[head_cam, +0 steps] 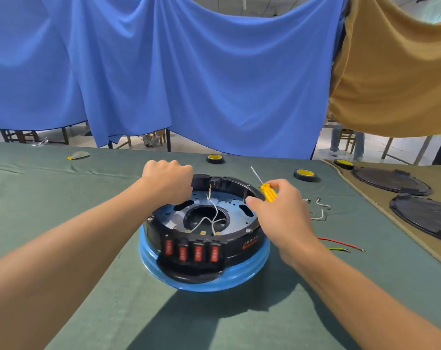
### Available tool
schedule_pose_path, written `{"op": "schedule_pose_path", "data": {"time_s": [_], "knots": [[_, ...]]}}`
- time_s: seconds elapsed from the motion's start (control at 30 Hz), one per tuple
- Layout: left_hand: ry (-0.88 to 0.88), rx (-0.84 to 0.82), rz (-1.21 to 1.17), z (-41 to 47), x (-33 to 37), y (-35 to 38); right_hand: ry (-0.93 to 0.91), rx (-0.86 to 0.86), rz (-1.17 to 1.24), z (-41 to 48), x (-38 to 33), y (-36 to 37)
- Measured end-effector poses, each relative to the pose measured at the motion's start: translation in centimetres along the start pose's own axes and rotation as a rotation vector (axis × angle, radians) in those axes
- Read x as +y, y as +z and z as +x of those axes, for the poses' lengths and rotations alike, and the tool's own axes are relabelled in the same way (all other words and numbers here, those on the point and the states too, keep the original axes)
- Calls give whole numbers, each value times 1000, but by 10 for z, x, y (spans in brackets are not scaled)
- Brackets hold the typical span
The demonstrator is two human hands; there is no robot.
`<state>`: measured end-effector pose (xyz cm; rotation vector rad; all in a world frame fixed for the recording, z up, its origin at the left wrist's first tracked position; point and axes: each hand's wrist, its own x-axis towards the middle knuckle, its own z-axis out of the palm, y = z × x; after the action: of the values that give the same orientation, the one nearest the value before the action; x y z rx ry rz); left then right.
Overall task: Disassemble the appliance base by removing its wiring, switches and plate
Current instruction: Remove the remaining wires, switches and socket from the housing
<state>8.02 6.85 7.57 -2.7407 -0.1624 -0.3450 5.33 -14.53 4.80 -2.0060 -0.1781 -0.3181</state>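
1. A round black appliance base [204, 233] with a shiny blue rim is seen on the green cloth table [62, 286], in the middle.
2. Four red switches [191, 252] are set at its 6 o'clock side; the red writing beside them cannot be read.
3. Thin white wires [210, 218] are curled over the blue plate [235, 218].
4. The left hand [167, 181] is closed on the rim at 11 o'clock.
5. A yellow screwdriver [268, 192] is gripped by the right hand [280, 210] at 2 o'clock.
6. Loose wires [340, 245] and tape rolls [305, 175] lie beyond.
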Motion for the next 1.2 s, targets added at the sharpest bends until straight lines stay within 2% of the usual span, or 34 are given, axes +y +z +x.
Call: {"op": "schedule_pose_path", "data": {"time_s": [0.2,0.3,0.43,0.5,0.63,0.83,0.9,1.0,1.03,1.1,1.2], "knots": [[-26,93,40,-10,-6,-1,-54,49,-90,3,6,4],[-47,140,-3,-16,-17,-3,-41,11,56,14,12,-1],[-113,150,-27,-18,-28,-5,13,-152,297,34,17,-5],[-151,100,-178,-17,-30,-1,10,-222,320,42,17,-5],[-131,-58,-802,-19,-31,8,-47,-361,329,53,19,-2],[-192,-112,-1091,-25,-34,27,11,-355,419,68,20,16],[-265,-92,-1136,-25,-34,29,-15,-338,297,75,16,19],[-384,-60,-1252,-23,-31,31,-185,-199,-201,79,1,22],[-428,-47,-1290,-22,-29,33,-252,-135,-272,75,-5,23],[-520,-22,-1339,-21,-25,35,-353,-79,-223,63,-18,25],[-654,5,-1362,-19,-21,38,-498,-165,-200,37,-31,27]]}}
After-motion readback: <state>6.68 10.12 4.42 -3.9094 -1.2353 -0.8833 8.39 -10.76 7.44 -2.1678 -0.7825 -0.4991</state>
